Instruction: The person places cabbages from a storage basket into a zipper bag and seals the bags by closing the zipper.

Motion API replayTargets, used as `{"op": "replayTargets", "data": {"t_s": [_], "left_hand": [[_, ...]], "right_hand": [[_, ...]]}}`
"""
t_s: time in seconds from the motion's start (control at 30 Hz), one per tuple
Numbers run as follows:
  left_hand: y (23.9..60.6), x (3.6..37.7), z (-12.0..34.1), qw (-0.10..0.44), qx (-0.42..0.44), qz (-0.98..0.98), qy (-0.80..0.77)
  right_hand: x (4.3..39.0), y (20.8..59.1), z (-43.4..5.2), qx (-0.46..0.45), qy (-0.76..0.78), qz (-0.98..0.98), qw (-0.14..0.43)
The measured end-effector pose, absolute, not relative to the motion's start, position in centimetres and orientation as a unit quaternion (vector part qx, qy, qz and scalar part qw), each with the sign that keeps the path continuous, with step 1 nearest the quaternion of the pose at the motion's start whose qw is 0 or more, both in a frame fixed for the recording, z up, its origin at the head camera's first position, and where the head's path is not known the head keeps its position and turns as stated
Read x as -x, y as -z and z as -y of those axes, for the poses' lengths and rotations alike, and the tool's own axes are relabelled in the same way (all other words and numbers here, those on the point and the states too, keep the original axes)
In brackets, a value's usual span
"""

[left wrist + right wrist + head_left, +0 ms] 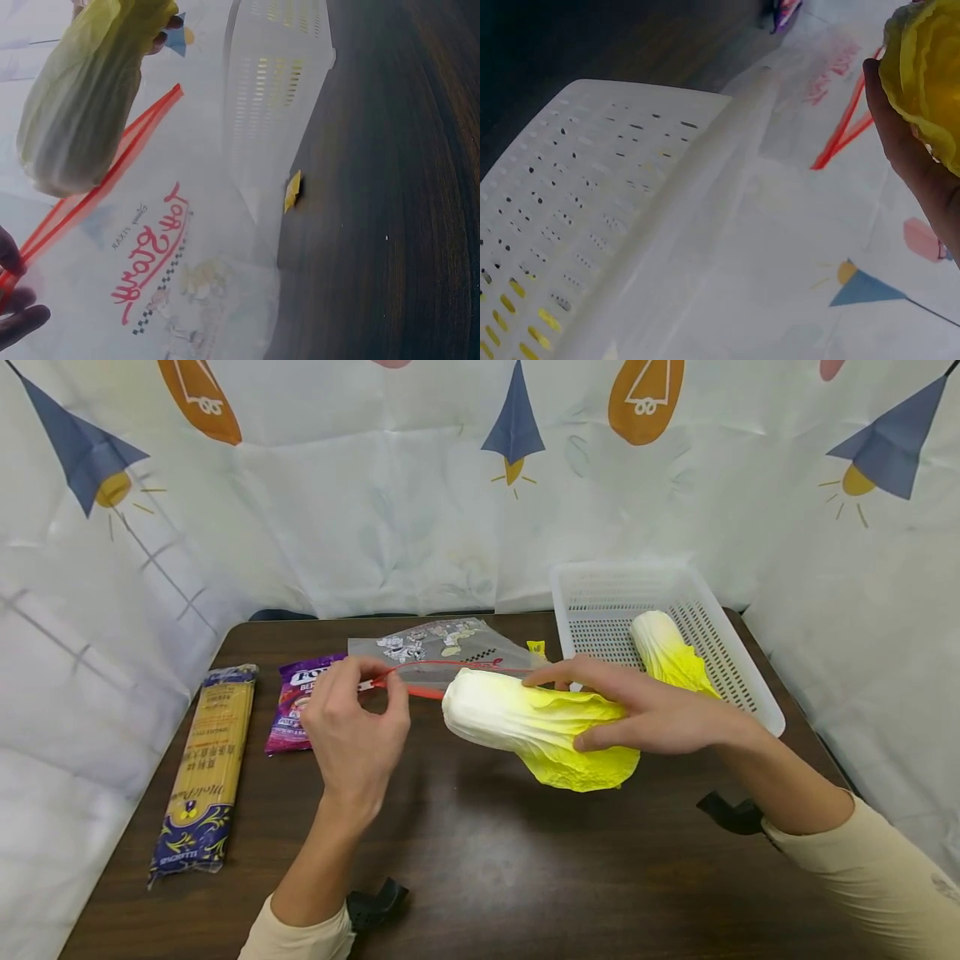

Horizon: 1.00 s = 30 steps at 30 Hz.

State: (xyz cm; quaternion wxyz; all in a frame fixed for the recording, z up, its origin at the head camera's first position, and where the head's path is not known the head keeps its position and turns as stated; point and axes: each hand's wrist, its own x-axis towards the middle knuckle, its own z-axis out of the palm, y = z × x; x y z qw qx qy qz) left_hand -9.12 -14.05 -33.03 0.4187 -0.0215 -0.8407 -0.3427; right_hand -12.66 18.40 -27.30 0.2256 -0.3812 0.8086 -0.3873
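Observation:
My right hand [637,706] grips a toy napa cabbage [517,718] by its yellow leafy end, white base pointing left. In the left wrist view the cabbage [79,97] hangs right at the red zip edge of a clear printed bag [247,300]. At one end of that red edge, my left hand [356,718] pinches the bag between thumb and fingers. The mouth of the bag is parted, its two red strips standing apart. In the right wrist view, fingers [900,135] wrap the frilly yellow leaves [930,67].
At the back right stands a white perforated basket [757,693] with a second cabbage [667,647] in it. A purple snack bag [292,710] and a spaghetti pack [206,768] lie to the left. Behind the bag is a small yellow packet [536,647].

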Motion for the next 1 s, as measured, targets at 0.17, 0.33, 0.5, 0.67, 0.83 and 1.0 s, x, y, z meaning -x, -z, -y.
{"op": "replayTargets", "data": {"t_s": [0.17,0.33,0.5,0.67,0.83,1.0], "left_hand": [[32.8,8.9,13.9,0.419,0.036,0.838,0.349],[32.6,8.7,13.8,0.411,0.050,0.840,0.350],[32.8,8.8,13.7,0.400,0.077,0.842,0.354],[33.1,8.9,13.7,0.363,0.109,0.850,0.366],[33.2,8.8,13.9,0.326,0.117,0.864,0.366],[33.2,8.9,14.0,0.312,0.129,0.868,0.365]], "right_hand": [[12.9,28.0,-18.2,0.368,0.390,-0.807,0.248],[13.2,28.6,-17.9,0.355,0.406,-0.792,0.287],[13.1,29.2,-17.5,0.308,0.437,-0.780,0.324],[12.7,30.0,-16.9,0.239,0.460,-0.795,0.315],[12.5,30.8,-16.0,0.195,0.477,-0.805,0.294],[11.9,31.7,-14.7,0.223,0.428,-0.849,0.216]]}}
